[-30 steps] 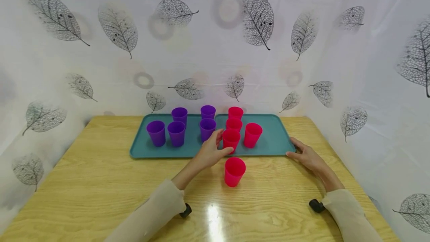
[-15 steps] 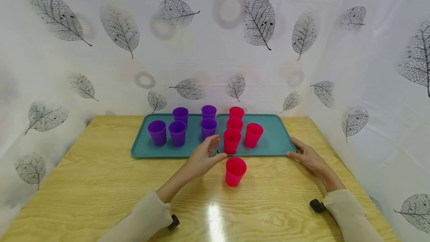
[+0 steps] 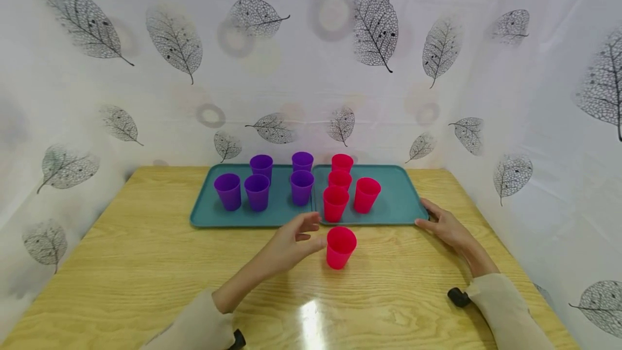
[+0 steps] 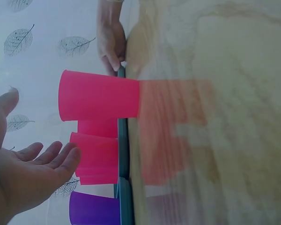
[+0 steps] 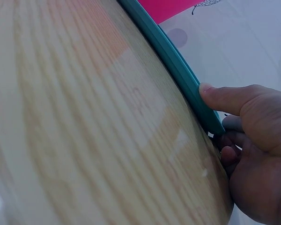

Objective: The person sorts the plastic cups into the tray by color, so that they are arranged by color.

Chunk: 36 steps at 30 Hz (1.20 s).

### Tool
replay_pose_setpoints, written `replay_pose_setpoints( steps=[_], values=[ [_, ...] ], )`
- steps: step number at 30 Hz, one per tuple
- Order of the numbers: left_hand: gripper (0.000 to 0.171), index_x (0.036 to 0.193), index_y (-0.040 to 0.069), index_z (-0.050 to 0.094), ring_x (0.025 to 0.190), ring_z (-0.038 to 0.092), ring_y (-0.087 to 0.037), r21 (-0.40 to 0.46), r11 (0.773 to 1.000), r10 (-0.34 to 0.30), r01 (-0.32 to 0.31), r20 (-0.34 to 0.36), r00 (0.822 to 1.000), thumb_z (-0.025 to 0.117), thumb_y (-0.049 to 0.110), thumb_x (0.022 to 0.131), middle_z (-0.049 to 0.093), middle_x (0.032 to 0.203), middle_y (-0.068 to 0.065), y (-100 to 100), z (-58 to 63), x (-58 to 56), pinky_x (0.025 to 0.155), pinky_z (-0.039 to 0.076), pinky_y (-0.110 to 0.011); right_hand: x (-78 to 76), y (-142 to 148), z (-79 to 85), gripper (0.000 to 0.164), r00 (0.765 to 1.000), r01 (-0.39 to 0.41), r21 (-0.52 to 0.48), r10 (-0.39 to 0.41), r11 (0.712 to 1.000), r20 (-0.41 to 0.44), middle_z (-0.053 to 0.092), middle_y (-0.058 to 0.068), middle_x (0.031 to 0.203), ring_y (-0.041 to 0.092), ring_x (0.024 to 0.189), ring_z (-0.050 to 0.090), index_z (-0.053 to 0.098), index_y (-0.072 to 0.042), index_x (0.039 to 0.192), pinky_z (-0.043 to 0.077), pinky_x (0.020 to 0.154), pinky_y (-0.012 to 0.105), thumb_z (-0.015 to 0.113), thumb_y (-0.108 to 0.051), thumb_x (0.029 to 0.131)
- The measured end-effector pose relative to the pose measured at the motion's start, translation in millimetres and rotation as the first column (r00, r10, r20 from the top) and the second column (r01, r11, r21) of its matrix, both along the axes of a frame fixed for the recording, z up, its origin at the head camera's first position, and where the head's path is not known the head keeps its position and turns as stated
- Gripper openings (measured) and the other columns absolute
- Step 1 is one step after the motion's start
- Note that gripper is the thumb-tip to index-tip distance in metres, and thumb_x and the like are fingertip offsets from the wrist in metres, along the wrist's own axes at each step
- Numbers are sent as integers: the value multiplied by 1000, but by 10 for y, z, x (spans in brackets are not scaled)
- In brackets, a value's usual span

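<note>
My left hand [image 3: 291, 244] is just left of a red plastic cup [image 3: 340, 248] that stands upright on the table in front of the trays. Its fingers are spread apart with nothing between them, and the left wrist view shows the cup [image 4: 99, 96] beyond the fingertips. My right hand [image 3: 447, 226] holds the front right corner of the right green tray [image 3: 398, 199]. In the right wrist view the thumb [image 5: 225, 97] lies on the tray's edge [image 5: 182, 70] while the other fingers bend around the corner.
Several red cups [image 3: 366, 196] stand upright on the right tray. Several purple cups [image 3: 228, 192] stand on the left green tray [image 3: 206, 215], which adjoins it. Behind the wooden table [image 3: 146, 263] hangs a leaf-patterned curtain [image 3: 301, 80].
My left hand has drawn back from the front red cup on the tray, toward me, to beside the lone cup on the table. My right hand stays on the tray corner.
</note>
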<state>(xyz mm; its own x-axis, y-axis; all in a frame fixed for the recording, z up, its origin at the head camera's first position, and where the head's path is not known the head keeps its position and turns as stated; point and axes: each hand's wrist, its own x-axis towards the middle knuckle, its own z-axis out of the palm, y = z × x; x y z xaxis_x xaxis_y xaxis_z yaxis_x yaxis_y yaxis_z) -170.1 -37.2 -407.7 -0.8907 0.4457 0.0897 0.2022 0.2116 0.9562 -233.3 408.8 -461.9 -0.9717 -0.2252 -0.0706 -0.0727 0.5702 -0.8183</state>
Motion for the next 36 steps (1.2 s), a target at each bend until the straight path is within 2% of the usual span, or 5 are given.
replay_pose_setpoints(
  steps=[11,17,23,32,36],
  values=[
    [69,152,4,46,135,54,-29,10,998,-67,67,-16,998,79,21,93,55,148,-16,-43,-70,107,111,46,-44,3,-5,6,83,1000,12,11,-12,1000,-5,9,34,166,53,152,9,13,8,162,17,119,66,66,-19,104],
    [71,151,-3,45,135,53,-35,42,995,-93,93,-19,996,80,16,92,55,146,-19,3,-173,89,110,47,-47,6,0,4,84,1000,6,14,-6,1000,2,8,34,166,53,152,9,11,6,162,19,119,66,65,-21,104],
    [73,151,-7,42,133,54,-37,38,995,-89,88,2,996,80,14,92,57,144,-17,77,-238,69,108,48,-49,7,-6,7,84,1000,12,17,-12,1000,7,8,35,166,54,151,10,12,6,162,19,119,66,66,-22,104],
    [74,151,-6,42,130,57,-37,16,995,-96,95,10,995,81,15,91,58,142,-20,178,-263,42,106,50,-49,13,-23,28,84,1000,23,-5,-23,1000,17,8,34,166,53,152,8,12,7,162,17,119,66,66,-20,104],
    [74,150,-8,43,127,59,-40,38,995,-98,97,33,995,82,10,90,57,142,-21,225,-263,35,105,51,-51,12,-21,25,85,1000,23,-7,-23,1000,16,8,34,166,53,152,8,11,6,162,16,120,66,66,-20,104]
  ],
)
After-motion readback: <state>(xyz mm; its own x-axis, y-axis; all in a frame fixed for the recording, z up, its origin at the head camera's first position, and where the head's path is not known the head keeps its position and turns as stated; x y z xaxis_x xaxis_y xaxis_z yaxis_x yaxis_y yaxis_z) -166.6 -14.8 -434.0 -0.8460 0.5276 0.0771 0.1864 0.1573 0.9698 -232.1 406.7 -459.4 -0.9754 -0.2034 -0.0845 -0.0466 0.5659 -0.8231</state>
